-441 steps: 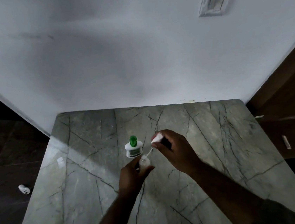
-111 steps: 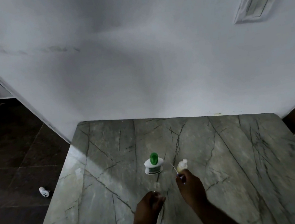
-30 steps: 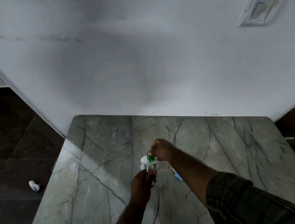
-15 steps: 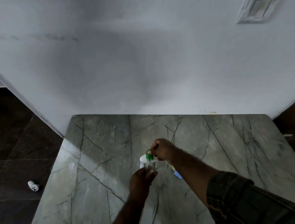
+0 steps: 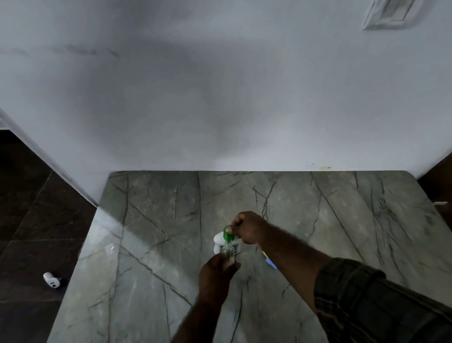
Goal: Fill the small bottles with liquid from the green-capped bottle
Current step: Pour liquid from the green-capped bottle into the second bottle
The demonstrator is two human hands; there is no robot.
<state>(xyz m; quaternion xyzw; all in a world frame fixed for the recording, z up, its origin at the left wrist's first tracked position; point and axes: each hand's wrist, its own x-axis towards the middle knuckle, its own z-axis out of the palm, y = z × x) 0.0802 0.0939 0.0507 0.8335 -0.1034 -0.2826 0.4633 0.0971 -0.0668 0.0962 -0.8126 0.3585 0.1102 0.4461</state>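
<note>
The white green-capped bottle [image 5: 220, 241] stands near the middle of the grey marble table [image 5: 337, 215]. My right hand [image 5: 249, 226] is closed on its green cap [image 5: 229, 236] from the right. Just in front of it, my left hand [image 5: 215, 275] holds a small clear bottle [image 5: 228, 255] upright, its mouth close under the green cap. A small object with a blue end [image 5: 270, 263] lies on the table under my right forearm, mostly hidden.
A white wall rises behind the table, with a switch plate [image 5: 397, 2] at upper right. Dark floor lies to the left, with a small white object [image 5: 52, 280] on it. A tiny clear piece [image 5: 110, 248] lies near the table's left edge. Brown wood stands at right.
In the last second both hands have hardly moved: right hand stays on the green cap, left hand keeps the small bottle beside it. Earlier, the right hand held a small bottle's white cap.
</note>
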